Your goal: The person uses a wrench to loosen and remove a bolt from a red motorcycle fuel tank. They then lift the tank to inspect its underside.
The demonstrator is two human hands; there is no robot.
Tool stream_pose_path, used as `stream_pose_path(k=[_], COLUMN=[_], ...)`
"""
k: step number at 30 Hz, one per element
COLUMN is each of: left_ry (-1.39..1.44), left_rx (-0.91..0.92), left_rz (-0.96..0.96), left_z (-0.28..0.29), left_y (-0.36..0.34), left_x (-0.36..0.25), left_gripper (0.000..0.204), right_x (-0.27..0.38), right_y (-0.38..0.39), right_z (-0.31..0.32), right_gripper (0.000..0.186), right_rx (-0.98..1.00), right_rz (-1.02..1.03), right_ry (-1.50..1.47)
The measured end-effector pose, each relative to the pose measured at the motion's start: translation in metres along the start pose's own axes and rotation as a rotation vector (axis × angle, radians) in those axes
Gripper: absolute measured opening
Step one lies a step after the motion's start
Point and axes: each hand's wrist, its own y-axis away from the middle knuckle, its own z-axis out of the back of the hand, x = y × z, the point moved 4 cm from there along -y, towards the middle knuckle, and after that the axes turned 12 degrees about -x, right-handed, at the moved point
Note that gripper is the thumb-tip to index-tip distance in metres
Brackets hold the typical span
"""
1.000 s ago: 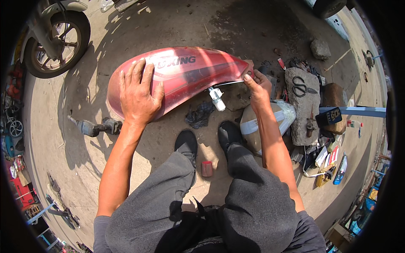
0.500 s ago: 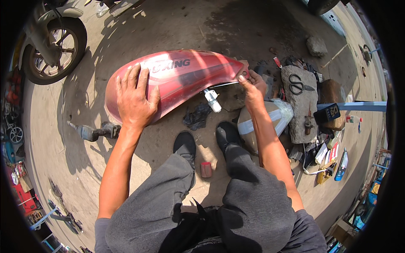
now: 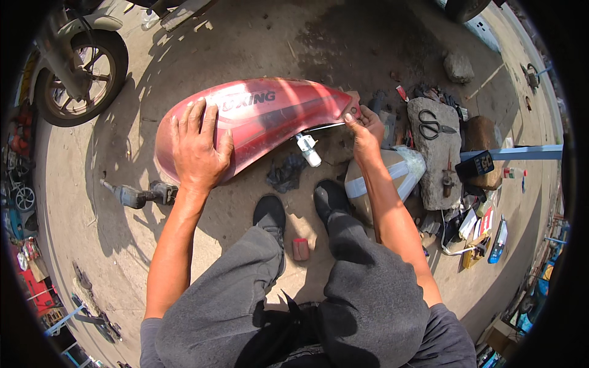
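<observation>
A red motorcycle fuel tank, dusty and with dark lettering, is held up in front of me on its side. My left hand lies flat on its wide left end, fingers spread. At the narrow right end my right hand pinches the mounting tab, thumb on the near face. From the tank's lower edge hangs a white fuel tap with a pale cup. A crumpled dark rag lies on the ground below it. The tank's far side is hidden.
A cordless power tool lies left of the tank, and a motorcycle wheel stands beyond it. On the right, scissors rest on a stone slab beside a taped round bundle. A small red block sits between my feet.
The tank has tipped slightly, its upper edge lower in view. Both hands keep their places on it.
</observation>
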Motion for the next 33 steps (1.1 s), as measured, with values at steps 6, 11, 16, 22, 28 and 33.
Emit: stream_pose_path(k=[6, 11, 16, 22, 28, 33], left_ry=[0.031, 0.034, 0.028, 0.025, 0.029, 0.03], left_rx=[-0.025, -0.033, -0.023, -0.026, -0.025, -0.032], left_rz=[0.011, 0.006, 0.004, 0.004, 0.013, 0.007], left_z=[-0.001, 0.0, 0.0, 0.0, -0.001, -0.001], left_y=[0.0, 0.001, 0.001, 0.001, 0.002, 0.0], left_x=[0.001, 0.001, 0.001, 0.001, 0.001, 0.001], left_gripper=[0.051, 0.051, 0.051, 0.051, 0.051, 0.051], right_x=[0.001, 0.006, 0.018, 0.018, 0.018, 0.038], right_y=[0.009, 0.023, 0.029, 0.033, 0.035, 0.032], right_z=[0.003, 0.005, -0.004, -0.008, -0.002, 0.018], right_gripper=[0.062, 0.04, 0.03, 0.02, 0.021, 0.014], right_rx=[-0.044, -0.098, -0.12, -0.073, -0.064, 0.155], right_rz=[-0.001, -0.266, -0.341, -0.383, -0.233, 0.638], right_ry=[0.174, 0.491, 0.483, 0.468, 0.508, 0.76])
